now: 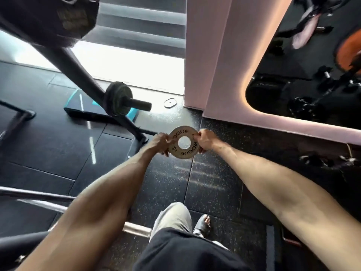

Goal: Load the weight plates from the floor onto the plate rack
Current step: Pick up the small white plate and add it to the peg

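Gym interior: small pale weight plate (183, 142) marked ROGUE held up clear of floor, left hand (161, 141) pinching left rim, right hand (205, 141) pinching right rim. Black speckled rubber floor (211, 182) below, tile seams and glare streaks showing. Black tube-frame plate rack (84, 75) at left, foot just beyond held plate; dark plate (117, 98) on its peg (139, 104). Teal-edged step platform (78, 106) behind rack. Pink pillar (214, 55) at right, mirror (312, 75) beside it. Bright window (127, 63) at rear.

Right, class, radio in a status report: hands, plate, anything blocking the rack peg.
Left hand and right hand grip small pale plate by its rim, in the air. Rack peg ahead, dark plates on it, end bare. Nothing seen between.
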### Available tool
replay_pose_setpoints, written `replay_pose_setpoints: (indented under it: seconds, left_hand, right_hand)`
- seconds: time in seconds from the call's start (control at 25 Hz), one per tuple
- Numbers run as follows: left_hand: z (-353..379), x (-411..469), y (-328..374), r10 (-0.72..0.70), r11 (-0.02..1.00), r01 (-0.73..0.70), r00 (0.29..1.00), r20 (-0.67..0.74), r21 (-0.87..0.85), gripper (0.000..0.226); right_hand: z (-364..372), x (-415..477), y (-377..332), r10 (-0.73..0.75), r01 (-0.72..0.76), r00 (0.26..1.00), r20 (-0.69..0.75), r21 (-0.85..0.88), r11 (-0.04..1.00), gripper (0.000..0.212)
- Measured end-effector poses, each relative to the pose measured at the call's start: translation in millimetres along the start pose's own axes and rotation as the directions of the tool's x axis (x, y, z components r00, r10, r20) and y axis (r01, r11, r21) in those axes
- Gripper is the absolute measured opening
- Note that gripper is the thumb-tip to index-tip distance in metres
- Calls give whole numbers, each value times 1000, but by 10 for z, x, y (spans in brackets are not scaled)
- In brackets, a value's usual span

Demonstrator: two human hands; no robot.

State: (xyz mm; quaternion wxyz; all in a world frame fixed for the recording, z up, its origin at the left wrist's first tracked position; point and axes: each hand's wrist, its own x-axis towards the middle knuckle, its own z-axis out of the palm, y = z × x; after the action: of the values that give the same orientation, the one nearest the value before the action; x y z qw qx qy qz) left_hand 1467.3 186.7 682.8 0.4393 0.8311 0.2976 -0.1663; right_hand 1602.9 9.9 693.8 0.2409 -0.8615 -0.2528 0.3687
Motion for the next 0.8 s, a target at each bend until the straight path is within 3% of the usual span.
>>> replay_pose_setpoints:
  seconds: [0.24, 0.44, 0.6, 0.8]
  left_hand:
    - [-357, 507, -133, -135, 972, 114, 987, -90, -206, 32]
    - [-790, 869, -265, -276, 916, 212, 949, -153, -340, 29]
    - [-1038, 1045, -281, -327, 887, 204, 911, -251, -413, 28]
    - [-1135, 1149, -321, -385, 893, 243, 848, -364, -380, 20]
  right_hand:
    - [-216, 997, -384, -129, 162, 975, 181, -180, 970, 29]
    - [-318, 1761, -849, -178, 247, 950, 258, -267, 931, 15]
    - [-416, 2297, -1199, -263, 366, 913, 311, -344, 865, 11]
    - [-311, 2780, -1458, -338, 509, 848, 409, -444, 738, 11]
